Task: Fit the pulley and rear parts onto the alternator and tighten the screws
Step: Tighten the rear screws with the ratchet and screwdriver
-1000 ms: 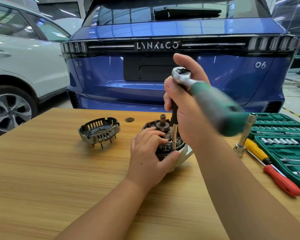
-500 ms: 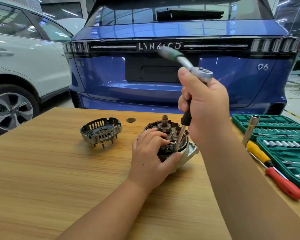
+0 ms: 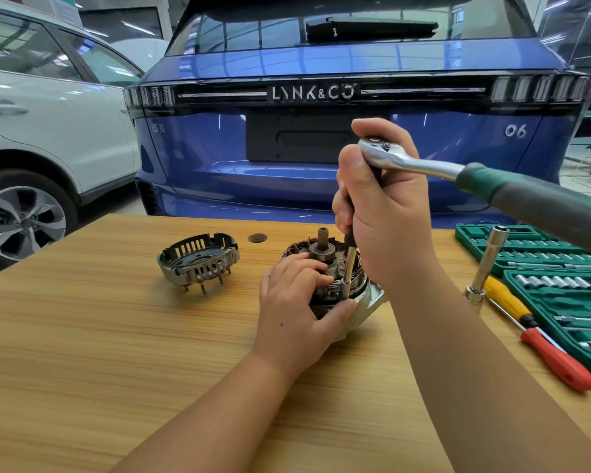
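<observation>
The alternator point(image 3: 365, 302) stands on the wooden table point(image 3: 116, 336), rear side up, with its shaft and copper windings exposed. My left hand point(image 3: 297, 312) grips its near side, thumb on the silver housing. My right hand point(image 3: 386, 213) is wrapped round the head of a ratchet wrench point(image 3: 406, 162). Its black extension with a socket point(image 3: 348, 268) reaches down to the alternator's rim. The green and grey handle points right. A slotted metal rear cover point(image 3: 198, 261) lies apart on the table to the left.
A green socket set case point(image 3: 560, 268) lies open at the right edge. Beside it are a red and yellow screwdriver point(image 3: 539, 339) and a standing socket extension point(image 3: 485, 268). A blue car point(image 3: 321, 165) is parked behind the table and a white car point(image 3: 48, 131) at the left.
The ratchet handle swung from pointing right to pointing back left, then to the right again. My left hand stayed on the alternator.
</observation>
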`<state>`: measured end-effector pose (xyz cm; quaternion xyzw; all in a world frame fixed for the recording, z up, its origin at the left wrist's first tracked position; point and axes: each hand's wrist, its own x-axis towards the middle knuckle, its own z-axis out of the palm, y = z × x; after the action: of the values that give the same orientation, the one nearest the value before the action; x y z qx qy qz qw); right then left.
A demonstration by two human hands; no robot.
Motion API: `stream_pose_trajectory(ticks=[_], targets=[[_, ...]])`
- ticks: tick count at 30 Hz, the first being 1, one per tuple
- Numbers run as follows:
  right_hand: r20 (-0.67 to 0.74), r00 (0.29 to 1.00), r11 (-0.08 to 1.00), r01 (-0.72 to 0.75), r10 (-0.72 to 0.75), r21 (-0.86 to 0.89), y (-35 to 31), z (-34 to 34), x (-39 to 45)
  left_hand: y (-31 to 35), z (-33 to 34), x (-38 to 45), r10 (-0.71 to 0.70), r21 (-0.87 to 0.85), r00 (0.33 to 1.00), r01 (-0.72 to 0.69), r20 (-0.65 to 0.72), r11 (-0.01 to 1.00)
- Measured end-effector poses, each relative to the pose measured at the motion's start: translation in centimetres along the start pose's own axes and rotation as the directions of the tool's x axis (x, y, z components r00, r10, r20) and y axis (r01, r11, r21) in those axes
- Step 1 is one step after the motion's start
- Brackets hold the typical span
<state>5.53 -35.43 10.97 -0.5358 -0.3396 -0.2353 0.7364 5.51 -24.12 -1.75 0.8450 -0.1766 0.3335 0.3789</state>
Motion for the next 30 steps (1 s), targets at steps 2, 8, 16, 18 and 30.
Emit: stream_pose_trajectory(ticks=[2,8,16,18,30], targets=[[-0.004,1.0,1.0,-0.005,0.005,-0.011,0.0,-0.2,0.1,0.3,-0.1,0.1,-0.015,-0.002,1.0,0.015,0.004,1.0],[-0.006,1.0,1.0,0.002,-0.002,-0.025,-0.3,-0.5,0.1,-0.5,-1.2,-0.9,0.006,-0.091,0.998,-0.001,0.055,0.996],[0.002,0.998,0.997,0.065,-0.065,0.029,-1.4,-0.7,0.3,-4.2,-3.3,-1.5,-0.389,-0.27,0.867,0.474,0.312,0.838],[0.024,0.996,0.996,0.082,-0.082,0.024,-1.6,-0.7,0.3,-4.2,-3.3,-1.6,-0.398,-0.289,0.869,0.478,0.295,0.829],[0.014,0.999,0.998,0.037,-0.037,-0.044,-0.8,0.5,-0.5,-1.9,-3.3,-2.5,-0.192,-0.092,0.981,0.193,0.014,0.977]])
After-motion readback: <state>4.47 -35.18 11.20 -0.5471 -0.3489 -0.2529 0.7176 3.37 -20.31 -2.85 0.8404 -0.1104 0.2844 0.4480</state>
